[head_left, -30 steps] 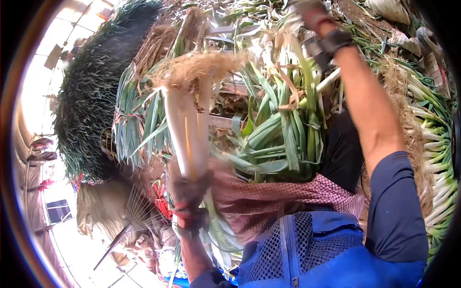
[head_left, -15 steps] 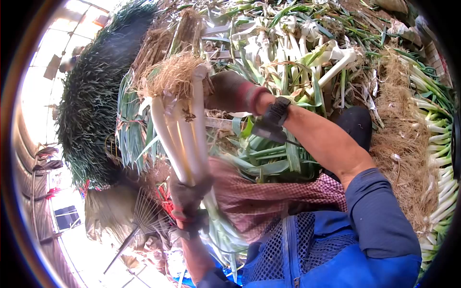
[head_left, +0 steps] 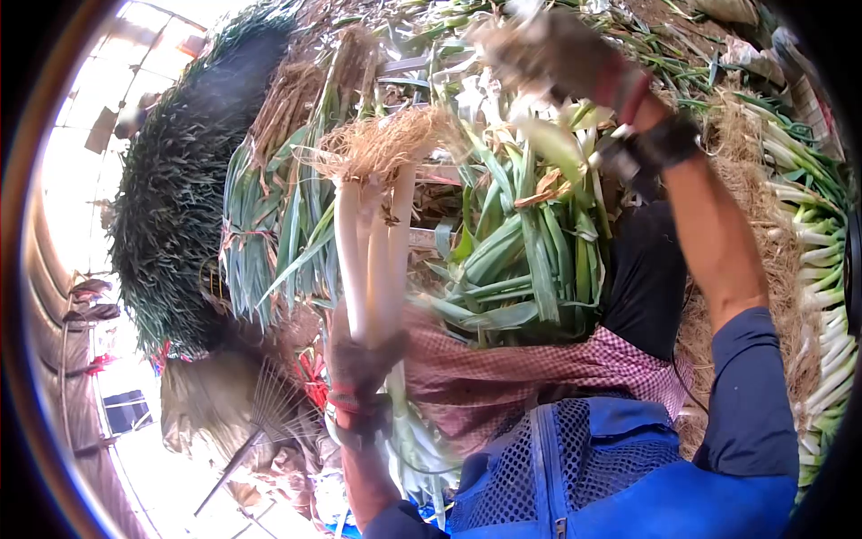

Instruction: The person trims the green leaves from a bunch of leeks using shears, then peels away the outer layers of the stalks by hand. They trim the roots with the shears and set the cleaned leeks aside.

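My left hand (head_left: 366, 359), in a dirty glove, is closed around a small bunch of leeks (head_left: 366, 260). The bunch stands nearly upright, its white shanks above the fist and its tangled brown roots (head_left: 386, 144) on top. Green leaves (head_left: 417, 449) hang below the fist. My right hand (head_left: 570, 63), also gloved, is up and to the right, apart from the bunch and over the trimmings. Motion smears its fingers; something pale and brownish shows beside them, too blurred to make out. Loose green leek leaves (head_left: 512, 260) lie in front of my lap.
Tied leek bundles (head_left: 251, 234) lie just left of the bunch, with a big dark-green stack (head_left: 171, 207) behind. Rooty leeks (head_left: 822, 314) line the right side. A wire rake (head_left: 269, 404) is at lower left. Peelings cover the ground ahead.
My right hand has left the root end of the bunch and swung up and to the right. The bunch in my left hand has shifted slightly right and stands straighter.
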Motion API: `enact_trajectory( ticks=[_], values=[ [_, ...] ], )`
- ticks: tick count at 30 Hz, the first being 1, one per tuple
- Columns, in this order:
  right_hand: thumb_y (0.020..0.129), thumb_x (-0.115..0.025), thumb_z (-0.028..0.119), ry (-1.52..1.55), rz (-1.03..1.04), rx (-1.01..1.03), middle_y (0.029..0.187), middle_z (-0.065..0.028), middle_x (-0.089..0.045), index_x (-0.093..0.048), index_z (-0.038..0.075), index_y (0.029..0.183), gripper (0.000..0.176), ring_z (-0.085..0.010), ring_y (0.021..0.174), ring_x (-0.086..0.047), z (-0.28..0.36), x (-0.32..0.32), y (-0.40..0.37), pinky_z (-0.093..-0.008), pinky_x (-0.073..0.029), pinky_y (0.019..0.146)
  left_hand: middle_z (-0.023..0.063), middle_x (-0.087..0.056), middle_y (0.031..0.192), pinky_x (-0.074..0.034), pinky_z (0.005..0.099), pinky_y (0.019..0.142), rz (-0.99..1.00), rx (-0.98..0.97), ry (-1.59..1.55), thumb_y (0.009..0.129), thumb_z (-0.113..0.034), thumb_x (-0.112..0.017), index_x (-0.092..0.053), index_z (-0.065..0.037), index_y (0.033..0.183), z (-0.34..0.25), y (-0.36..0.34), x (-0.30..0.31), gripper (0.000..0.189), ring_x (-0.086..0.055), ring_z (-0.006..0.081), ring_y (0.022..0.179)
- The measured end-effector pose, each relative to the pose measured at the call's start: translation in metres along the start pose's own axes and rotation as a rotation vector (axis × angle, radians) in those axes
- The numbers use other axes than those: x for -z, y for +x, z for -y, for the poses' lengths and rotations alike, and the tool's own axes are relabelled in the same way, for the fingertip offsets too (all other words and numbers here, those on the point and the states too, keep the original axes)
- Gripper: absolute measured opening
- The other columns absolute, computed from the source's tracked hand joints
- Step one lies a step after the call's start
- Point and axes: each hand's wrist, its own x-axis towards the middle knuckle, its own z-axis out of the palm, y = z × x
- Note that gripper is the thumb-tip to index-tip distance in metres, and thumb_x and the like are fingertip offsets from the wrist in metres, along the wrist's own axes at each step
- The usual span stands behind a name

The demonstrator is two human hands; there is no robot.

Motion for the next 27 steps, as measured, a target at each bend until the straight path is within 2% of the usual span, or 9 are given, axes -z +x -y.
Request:
enact_trajectory(
  ticks=[1,3,4,10,14,16,21,23,27],
  values=[
    [0.107,-0.062,0.017,0.151,-0.073,0.275,0.082,-0.0081,-0.075,-0.076,0.011,0.097,0.017,-0.0174,0.074,-0.076,0.038,-0.005,0.005,-0.03,-0.063,0.067,0.0101,-0.075,0.105,-0.064,0.0343,0.07,0.018,0.04,-0.065,0.08,0.0,-0.087,-0.059,0.0,0.139,-0.008,0.001,-0.004,0.066,-0.075,0.0198,0.083],
    [0.107,-0.06,0.024,0.258,0.321,-0.249,0.082,-0.0119,-0.073,-0.074,0.005,0.095,0.027,-0.0203,0.069,-0.071,0.094,-0.035,0.013,-0.0339,-0.062,0.065,0.0105,-0.075,0.103,-0.064,0.0342,0.068,0.022,0.028,-0.051,0.08,0.001,-0.087,-0.06,0.0,0.138,-0.016,0.002,-0.008,0.064,-0.075,0.0199,0.081],
    [0.107,-0.062,0.027,0.256,0.253,-0.272,0.083,-0.0187,-0.074,-0.07,-0.002,0.129,0.038,-0.0219,0.068,-0.072,0.114,-0.057,0.013,-0.0353,-0.062,0.067,0.0109,-0.075,0.102,-0.064,0.0341,0.066,0.024,0.022,-0.036,0.081,0.001,-0.086,-0.061,0.0,0.137,-0.018,0.002,-0.009,0.062,-0.076,0.02,0.079],
    [0.101,-0.06,0.014,-0.076,-0.112,-0.475,0.077,-0.0167,-0.076,-0.079,0.009,0.093,0.021,-0.0261,0.072,-0.076,-0.021,-0.039,0.011,-0.0465,-0.064,0.073,0.0049,-0.074,0.104,-0.059,0.0316,0.075,-0.005,0.072,-0.024,0.079,-0.004,-0.087,-0.066,-0.003,0.128,0.002,0.005,-0.001,0.053,-0.07,0.0155,0.088],
    [0.098,-0.064,0.013,0.323,0.036,-0.61,0.083,-0.0178,-0.077,-0.08,0.008,0.096,0.017,-0.0281,0.077,-0.077,0.069,0.039,0.014,-0.0447,-0.065,0.075,0.0047,-0.074,0.104,-0.059,0.0326,0.076,-0.014,0.053,0.052,0.077,-0.004,-0.088,-0.066,-0.003,0.129,-0.008,0.012,-0.001,0.056,-0.07,0.0162,0.088],
    [0.1,-0.064,0.016,-0.077,-0.104,0.279,0.085,-0.0195,-0.076,-0.079,0.004,0.098,0.019,-0.0336,0.081,-0.077,0.088,-0.008,0.007,-0.0445,-0.064,0.079,0.0048,-0.073,0.106,-0.059,0.0331,0.078,0.007,0.047,0.046,0.077,-0.004,-0.089,-0.065,-0.003,0.13,-0.008,0.018,-0.005,0.058,-0.069,0.0162,0.091],
    [0.098,-0.062,0.011,0.341,0.264,-0.394,0.081,-0.0133,-0.069,-0.072,0.0,0.111,0.02,-0.0292,0.071,-0.072,0.188,-0.053,0.027,-0.0394,-0.059,0.06,0.0059,-0.071,0.115,-0.057,0.0349,0.088,-0.008,-0.001,0.072,0.076,-0.003,-0.09,-0.061,-0.002,0.136,0.005,0.023,-0.016,0.066,-0.066,0.0167,0.102],
    [0.099,-0.061,0.015,0.123,-0.143,-0.153,0.078,-0.0152,-0.07,-0.076,0.005,0.104,0.019,-0.031,0.068,-0.071,0.127,-0.12,0.027,-0.0429,-0.059,0.061,0.0059,-0.071,0.116,-0.057,0.0347,0.089,-0.012,0.025,0.103,0.075,-0.002,-0.09,-0.061,-0.003,0.137,-0.005,0.023,-0.015,0.068,-0.066,0.0174,0.103],
    [0.101,-0.067,0.029,-0.066,0.003,-0.677,0.074,-0.0189,-0.072,-0.076,0.003,0.091,0.029,-0.0333,0.07,-0.074,-0.005,-0.031,0.025,-0.0458,-0.062,0.069,0.0062,-0.071,0.117,-0.056,0.0352,0.093,-0.056,0.02,0.251,0.074,-0.002,-0.09,-0.06,-0.003,0.14,-0.012,0.015,-0.014,0.072,-0.067,0.0188,0.106]
  ],
)
